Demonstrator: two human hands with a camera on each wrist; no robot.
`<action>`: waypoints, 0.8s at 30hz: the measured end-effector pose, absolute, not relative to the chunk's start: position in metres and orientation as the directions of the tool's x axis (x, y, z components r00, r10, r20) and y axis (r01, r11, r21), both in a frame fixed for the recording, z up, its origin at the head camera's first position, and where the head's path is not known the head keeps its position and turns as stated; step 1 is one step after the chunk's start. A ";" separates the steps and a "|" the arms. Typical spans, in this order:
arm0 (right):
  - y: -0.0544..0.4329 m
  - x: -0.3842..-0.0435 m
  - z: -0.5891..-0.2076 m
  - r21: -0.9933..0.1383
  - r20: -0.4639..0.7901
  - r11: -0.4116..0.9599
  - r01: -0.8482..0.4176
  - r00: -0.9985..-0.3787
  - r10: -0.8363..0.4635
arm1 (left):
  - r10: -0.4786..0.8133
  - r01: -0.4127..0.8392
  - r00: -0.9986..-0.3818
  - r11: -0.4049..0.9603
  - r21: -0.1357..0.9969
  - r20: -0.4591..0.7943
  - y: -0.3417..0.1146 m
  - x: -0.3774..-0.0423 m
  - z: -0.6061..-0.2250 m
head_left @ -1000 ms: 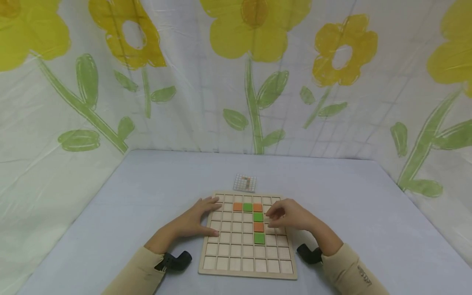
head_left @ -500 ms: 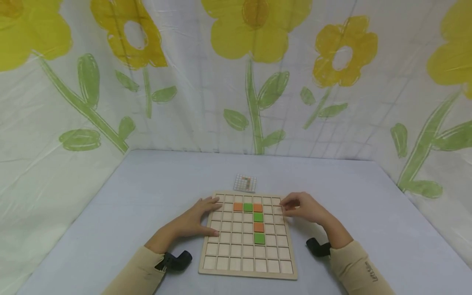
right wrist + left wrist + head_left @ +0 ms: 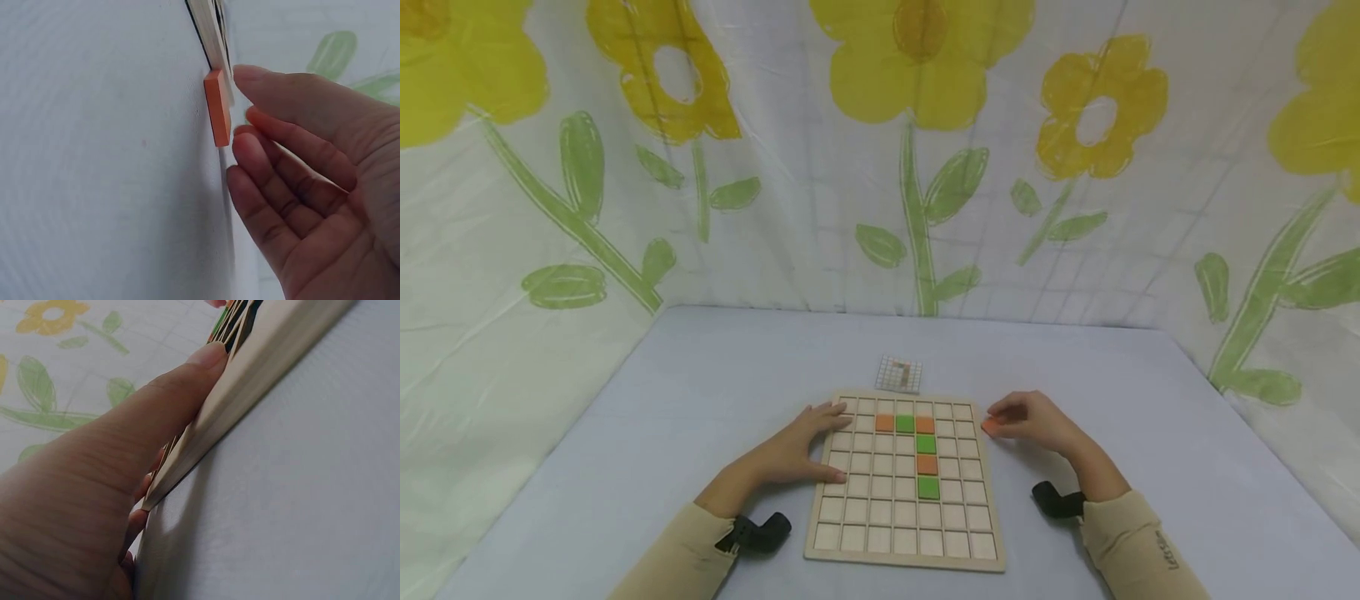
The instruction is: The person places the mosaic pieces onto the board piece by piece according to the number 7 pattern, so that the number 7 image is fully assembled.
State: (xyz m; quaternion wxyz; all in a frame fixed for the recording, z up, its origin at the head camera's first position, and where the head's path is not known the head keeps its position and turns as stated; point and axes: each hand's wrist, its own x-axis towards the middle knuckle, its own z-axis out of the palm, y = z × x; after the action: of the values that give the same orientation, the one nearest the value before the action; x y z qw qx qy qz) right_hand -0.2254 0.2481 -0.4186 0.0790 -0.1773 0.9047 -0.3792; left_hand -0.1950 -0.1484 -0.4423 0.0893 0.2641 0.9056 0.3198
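A square wooden grid board (image 3: 905,562) lies on the table, with several orange and green tiles in its cells. They form a short row near the far side and a column running toward me. My left hand (image 3: 801,446) rests on the board's left edge, thumb and fingers spread; in the left wrist view its thumb (image 3: 156,397) lies over the rim. Off the board's right edge, a loose orange tile (image 3: 217,109) lies on the table. My right hand (image 3: 1037,423) hovers beside that tile, its fingers loosely bent and a gap showing between thumb and fingers.
Just beyond the board's far edge lies a small pattern card (image 3: 899,374) with a printed grid. Black wrist devices (image 3: 1060,502) sit on both arms. A white curtain with yellow flowers (image 3: 910,225) hangs behind the pale table.
My right hand has moved right, from over the board to just past its right edge. The loose orange tile now shows at its fingertips. The left hand stays in place.
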 end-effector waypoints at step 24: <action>0.251 -0.222 -0.419 -0.698 -0.033 0.649 -0.302 -0.892 -0.451 | 0.554 0.457 -0.832 0.650 0.607 0.033 -0.149 -0.194 -0.440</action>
State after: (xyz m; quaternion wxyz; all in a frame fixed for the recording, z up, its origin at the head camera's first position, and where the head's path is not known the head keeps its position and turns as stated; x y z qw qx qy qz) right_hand -0.2225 0.2508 -0.4187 0.1025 -0.2089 0.9022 -0.3633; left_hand -0.1942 -0.1492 -0.4401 0.0778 0.2793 0.9050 0.3114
